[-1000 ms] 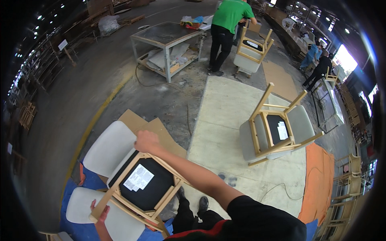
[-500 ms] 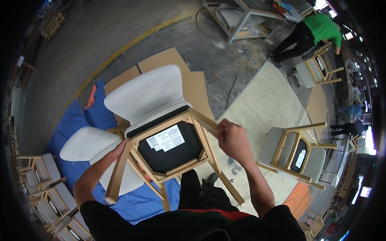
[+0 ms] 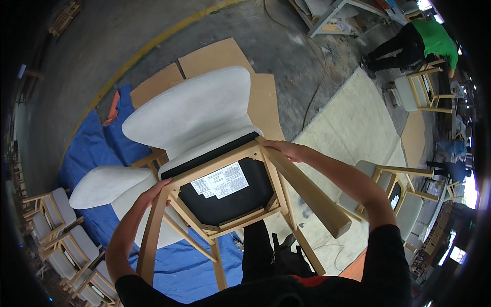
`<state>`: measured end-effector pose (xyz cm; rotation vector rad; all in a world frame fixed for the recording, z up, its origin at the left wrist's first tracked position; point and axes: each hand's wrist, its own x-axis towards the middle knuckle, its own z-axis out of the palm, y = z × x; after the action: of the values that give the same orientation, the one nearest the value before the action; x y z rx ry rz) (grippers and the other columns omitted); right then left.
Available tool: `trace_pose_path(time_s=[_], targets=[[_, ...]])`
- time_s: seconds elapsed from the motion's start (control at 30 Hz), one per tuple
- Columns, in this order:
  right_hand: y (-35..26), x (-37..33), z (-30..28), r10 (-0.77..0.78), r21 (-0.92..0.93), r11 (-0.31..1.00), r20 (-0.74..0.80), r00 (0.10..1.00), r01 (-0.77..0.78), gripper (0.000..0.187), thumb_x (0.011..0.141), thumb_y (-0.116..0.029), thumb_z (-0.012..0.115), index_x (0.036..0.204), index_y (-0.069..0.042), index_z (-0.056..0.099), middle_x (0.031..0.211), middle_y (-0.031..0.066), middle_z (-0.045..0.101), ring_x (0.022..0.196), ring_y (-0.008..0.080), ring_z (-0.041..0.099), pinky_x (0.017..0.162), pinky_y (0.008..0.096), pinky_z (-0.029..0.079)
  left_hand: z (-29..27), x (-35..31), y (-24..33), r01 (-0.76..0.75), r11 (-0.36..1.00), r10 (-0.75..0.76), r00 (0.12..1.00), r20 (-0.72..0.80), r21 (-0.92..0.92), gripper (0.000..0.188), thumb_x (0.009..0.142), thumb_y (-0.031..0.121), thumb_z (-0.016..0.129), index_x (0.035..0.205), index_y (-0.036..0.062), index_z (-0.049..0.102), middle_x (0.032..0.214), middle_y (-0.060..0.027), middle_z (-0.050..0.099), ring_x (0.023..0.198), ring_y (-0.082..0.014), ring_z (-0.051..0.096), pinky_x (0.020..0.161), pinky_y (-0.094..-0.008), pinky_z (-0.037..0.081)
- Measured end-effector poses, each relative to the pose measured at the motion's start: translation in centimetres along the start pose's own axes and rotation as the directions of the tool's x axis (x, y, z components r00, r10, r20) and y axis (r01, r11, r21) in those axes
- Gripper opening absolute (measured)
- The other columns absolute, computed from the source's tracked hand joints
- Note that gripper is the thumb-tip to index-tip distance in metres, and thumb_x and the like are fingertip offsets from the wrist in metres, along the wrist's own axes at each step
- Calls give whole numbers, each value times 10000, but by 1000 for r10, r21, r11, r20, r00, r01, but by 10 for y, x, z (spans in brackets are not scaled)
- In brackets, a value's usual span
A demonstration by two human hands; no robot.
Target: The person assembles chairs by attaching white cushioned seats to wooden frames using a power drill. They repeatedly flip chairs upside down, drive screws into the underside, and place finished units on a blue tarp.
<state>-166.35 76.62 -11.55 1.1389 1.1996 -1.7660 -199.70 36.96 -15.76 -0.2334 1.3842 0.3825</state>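
An upholstered chair (image 3: 197,105) with a pale grey back and a light wooden frame is tipped in front of me, legs pointing toward me. Its black underside (image 3: 209,209) faces up and carries white printed labels (image 3: 222,180). My left hand (image 3: 155,193) is closed around the frame's left corner, at the top of one leg. At the right corner, my right hand (image 3: 286,149) grips the top of another wooden leg (image 3: 312,192), fingers partly hidden by the wood. Another pale chair (image 3: 110,185) stands just behind it on the left.
Blue sheeting (image 3: 84,148) and cardboard sheets (image 3: 215,56) lie on the floor. More chairs (image 3: 76,245) crowd the lower left, and an overturned chair (image 3: 409,215) sits at right on a pale mat (image 3: 353,117). A person in green (image 3: 432,41) bends over a chair far right.
My right hand has gone from a raised, bent pose to holding the leg's top at the frame corner. The chair has come nearer and shifted slightly right; my left hand keeps its grip.
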Motion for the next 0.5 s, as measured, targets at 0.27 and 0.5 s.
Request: trace_pose_path(time_s=[0.27,0.5], targets=[[23,8,26,-72,573,820,103,992,0,447,890,-455,570,1035,-33,553,731,115,603,597,227,628,554,366,535,11,-17,-39,-31,949,4,996,-87,-315,593,813,607,618,975,38,574,642,-57,476,458,-146,503,437,-308,467],[158,-45,49,-77,543,837,-11,997,71,377,913,-439,576,895,-63,558,626,86,567,469,177,540,429,322,452,130,-49,-146,-69,888,-2,988,-154,-454,569,845,589,595,1005,53,489,598,-57,452,467,-194,492,472,-363,457]])
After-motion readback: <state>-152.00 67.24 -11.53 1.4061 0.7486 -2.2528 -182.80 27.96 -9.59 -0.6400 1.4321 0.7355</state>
